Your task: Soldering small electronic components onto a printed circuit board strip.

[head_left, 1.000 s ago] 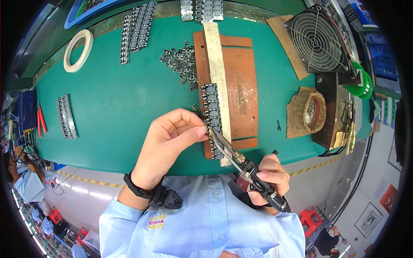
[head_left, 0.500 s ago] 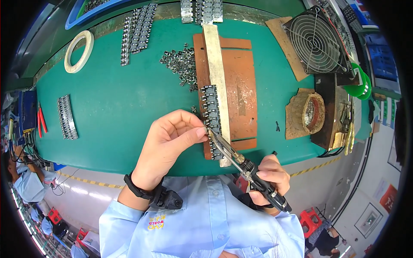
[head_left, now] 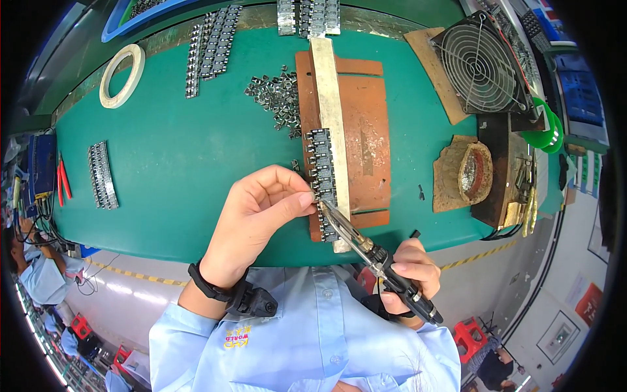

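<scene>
My right hand [head_left: 415,279] is wrapped round the dark handle of a soldering iron [head_left: 366,247], which slants up and to the left. Its tip meets the left side of a strip of small black circuit boards [head_left: 321,160] propped along a pale bar [head_left: 328,98]. My left hand [head_left: 268,206] pinches thumb and forefinger together right beside the iron's tip, at the strip's edge. Whatever sits between those fingertips is too small and covered to name. Left of the bar lies a heap of small shiny metal parts [head_left: 277,98].
A brown board [head_left: 366,144] lies under the bar on the green mat [head_left: 183,157]. To the right are a fan [head_left: 480,65] and a round tip-cleaning dish [head_left: 475,173]. Leftward lie a tape roll [head_left: 106,93], a board strip [head_left: 102,176] and red-handled pliers [head_left: 63,181].
The soldering iron's tip has shifted slightly down and to the right along the strip. My left hand keeps its pinch in nearly the same place.
</scene>
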